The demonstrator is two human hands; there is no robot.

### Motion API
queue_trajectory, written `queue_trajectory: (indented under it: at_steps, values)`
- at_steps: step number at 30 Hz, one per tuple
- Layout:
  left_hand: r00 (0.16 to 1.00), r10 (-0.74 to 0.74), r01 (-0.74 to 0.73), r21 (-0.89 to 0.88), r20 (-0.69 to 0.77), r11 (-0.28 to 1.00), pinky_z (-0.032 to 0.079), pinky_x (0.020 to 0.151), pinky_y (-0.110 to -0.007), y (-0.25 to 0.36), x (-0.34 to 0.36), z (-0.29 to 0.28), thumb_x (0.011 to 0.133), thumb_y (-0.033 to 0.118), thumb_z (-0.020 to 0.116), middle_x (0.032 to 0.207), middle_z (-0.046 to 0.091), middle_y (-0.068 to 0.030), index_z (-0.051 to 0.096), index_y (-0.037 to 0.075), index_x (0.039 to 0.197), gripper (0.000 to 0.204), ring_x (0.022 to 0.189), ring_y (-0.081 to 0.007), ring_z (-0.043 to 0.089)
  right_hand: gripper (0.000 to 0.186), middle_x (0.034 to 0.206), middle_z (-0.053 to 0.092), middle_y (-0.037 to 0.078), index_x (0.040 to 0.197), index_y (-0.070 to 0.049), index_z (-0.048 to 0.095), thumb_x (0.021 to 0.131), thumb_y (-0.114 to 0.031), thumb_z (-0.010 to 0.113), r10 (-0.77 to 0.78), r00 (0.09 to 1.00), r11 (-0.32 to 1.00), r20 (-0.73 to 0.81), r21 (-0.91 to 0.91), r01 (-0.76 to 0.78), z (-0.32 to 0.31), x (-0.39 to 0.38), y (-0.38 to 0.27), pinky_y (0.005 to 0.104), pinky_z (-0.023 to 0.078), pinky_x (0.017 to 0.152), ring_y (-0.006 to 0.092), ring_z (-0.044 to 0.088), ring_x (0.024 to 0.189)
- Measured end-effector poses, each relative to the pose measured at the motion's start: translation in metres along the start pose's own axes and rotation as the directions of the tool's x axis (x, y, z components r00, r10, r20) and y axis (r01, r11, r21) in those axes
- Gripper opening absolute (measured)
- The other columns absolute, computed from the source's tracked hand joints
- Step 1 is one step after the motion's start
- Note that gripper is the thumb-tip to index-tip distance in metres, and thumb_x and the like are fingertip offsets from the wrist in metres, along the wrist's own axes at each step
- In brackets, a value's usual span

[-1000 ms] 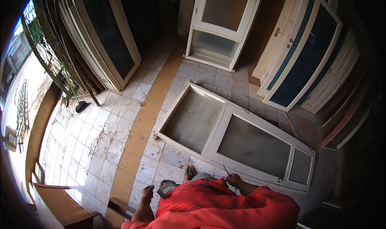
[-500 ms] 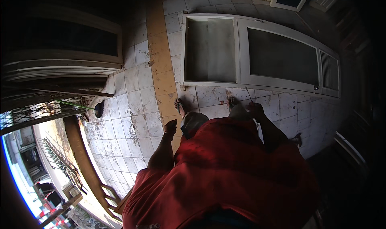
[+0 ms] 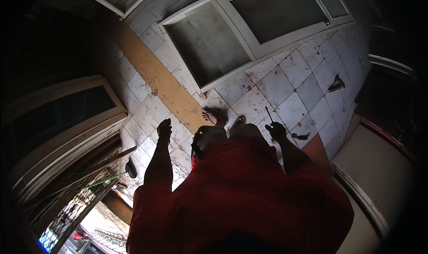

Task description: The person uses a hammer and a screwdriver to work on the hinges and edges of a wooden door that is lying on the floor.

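In the dim light, my right hand [image 3: 277, 131] is closed round a thin dark screwdriver [image 3: 269, 114]. Its shaft points away from me, and the handle is hidden in my fingers. My left hand [image 3: 164, 128] hangs out to the left over the floor with its fingers curled; whether anything is inside cannot be seen. Ahead, a white-framed door panel [image 3: 256, 49] with dark glass panes and a louvred end lies on the tiles, apart from both hands. A small dark object [image 3: 301, 136] lies on the floor to the right of my right hand.
Another dark tool-like object [image 3: 336, 83] lies farther right on the dirty tiles [image 3: 294, 91]. Framed panels [image 3: 67, 120] are stacked at the left, near a dark broom head [image 3: 130, 168] with a green handle. A pale panel [image 3: 374, 178] stands at the right.
My view has turned right, so the door panel appears tilted and farther up. Both my arms are now farther apart from my body, and the screwdriver has stayed in my right hand.
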State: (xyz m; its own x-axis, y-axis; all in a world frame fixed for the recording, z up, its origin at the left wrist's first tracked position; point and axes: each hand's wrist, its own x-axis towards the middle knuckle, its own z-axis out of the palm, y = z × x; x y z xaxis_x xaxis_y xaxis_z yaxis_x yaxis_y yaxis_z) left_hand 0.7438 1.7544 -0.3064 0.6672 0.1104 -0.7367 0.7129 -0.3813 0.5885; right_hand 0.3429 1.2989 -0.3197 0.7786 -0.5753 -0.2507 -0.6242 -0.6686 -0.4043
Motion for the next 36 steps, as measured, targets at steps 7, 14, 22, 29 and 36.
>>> queue_trajectory:
  at_steps: [7, 14, 22, 29, 36]
  values:
    - [0.922, -0.036, -0.084, 0.29, 0.385, 0.953, 0.047, 0.076, -0.032, 0.0, -0.075, 0.072, 0.09, 0.03, 0.064, 0.113, 0.065, -0.0035, 0.058, 0.009, 0.125, 0.041, 0.094, -0.0161, 0.061, 0.04, 0.112, 0.058, 0.017, 0.121, -0.007, 0.053, 0.087, -0.027, 0.057, -0.025, 0.99, 0.976, 0.142, 0.22, -0.007, 0.113, 0.034, -0.096, 0.042, 0.05, 0.081, 0.0345, 0.059, 0.099]
    - [0.731, -0.203, 0.154, 0.133, 0.652, 0.979, 0.049, 0.081, -0.035, -0.015, -0.108, 0.126, 0.094, 0.042, 0.054, 0.123, 0.055, -0.0021, 0.053, 0.007, 0.129, 0.049, 0.104, -0.0159, 0.055, 0.036, 0.109, 0.059, 0.007, 0.117, -0.006, 0.054, 0.086, -0.019, 0.065, -0.385, 0.746, -0.517, 0.544, 0.542, -0.662, 0.177, 0.026, -0.267, 0.0349, 0.048, 0.081, 0.0214, 0.057, 0.094]
    - [0.89, 0.376, -0.448, 0.345, 0.258, 0.825, 0.051, 0.071, -0.038, -0.058, 0.034, 0.048, 0.093, 0.024, 0.052, 0.088, 0.065, -0.0114, 0.06, 0.004, 0.095, 0.021, 0.081, -0.0278, 0.062, 0.06, 0.11, 0.064, 0.02, 0.117, -0.003, 0.062, 0.077, -0.047, 0.071, 0.094, 0.874, 0.639, 0.476, 0.644, -0.42, 0.207, 0.039, -0.275, 0.039, 0.049, 0.087, 0.0307, 0.061, 0.104]
    - [0.827, 0.154, -0.532, 0.841, 0.541, -0.098, 0.036, 0.082, -0.05, -0.083, 0.098, -0.022, 0.09, 0.03, 0.052, 0.086, 0.06, -0.0107, 0.064, 0.02, 0.091, 0.017, 0.091, -0.0328, 0.054, 0.081, 0.128, 0.053, 0.017, 0.131, -0.008, 0.05, 0.071, -0.059, 0.069, 0.354, 0.71, 0.89, 0.609, 0.014, -0.456, 0.33, 0.126, -0.233, 0.0427, 0.041, 0.1, 0.0322, 0.048, 0.12]
    - [0.821, 0.189, -0.54, 0.841, 0.538, -0.047, 0.037, 0.078, -0.051, -0.101, 0.134, -0.024, 0.09, 0.024, 0.054, 0.083, 0.059, -0.0111, 0.063, 0.018, 0.097, 0.013, 0.088, -0.0322, 0.055, 0.097, 0.132, 0.047, 0.019, 0.136, 0.0, 0.035, 0.067, -0.055, 0.075, -0.104, 0.953, 0.987, 0.285, -0.092, 0.135, 0.424, 0.29, -0.269, 0.0479, 0.026, 0.11, 0.0318, 0.038, 0.129]
